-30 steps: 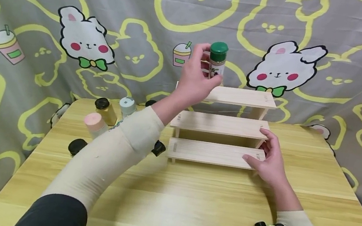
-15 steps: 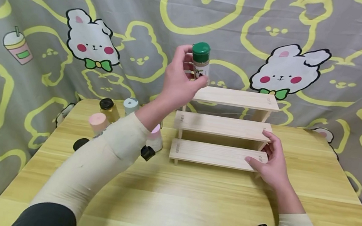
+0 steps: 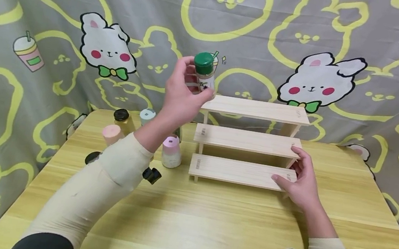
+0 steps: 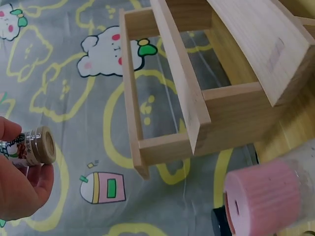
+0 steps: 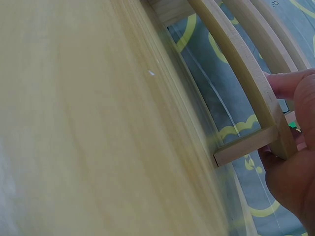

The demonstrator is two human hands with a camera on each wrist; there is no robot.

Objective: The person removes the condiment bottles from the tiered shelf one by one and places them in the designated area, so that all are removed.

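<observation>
A small spice jar (image 3: 205, 73) with a green cap is held in my left hand (image 3: 185, 90), above and just left of the top tier's left end. In the left wrist view the base of the spice jar (image 4: 34, 147) shows past the fingers. A three-tier wooden shelf rack (image 3: 247, 140) stands on the table, its tiers bare. My right hand (image 3: 301, 178) grips the rack's right end, thumb over the bottom tier and a finger at the middle one. The right wrist view has the thumb and fingers of my right hand (image 5: 290, 182) around the rack's wooden end.
Left of the rack stand several jars: one pink-capped (image 3: 172, 152), one pale-blue-capped (image 3: 147, 116), one black-capped (image 3: 123, 118) and a peach-lidded one (image 3: 112, 133). My left forearm partly hides them. A patterned curtain (image 3: 254, 16) hangs behind the wooden table (image 3: 215, 226).
My left hand has moved left and slightly down with the spice jar, from over the rack's top tier to its left end. The right hand keeps its grip on the rack.
</observation>
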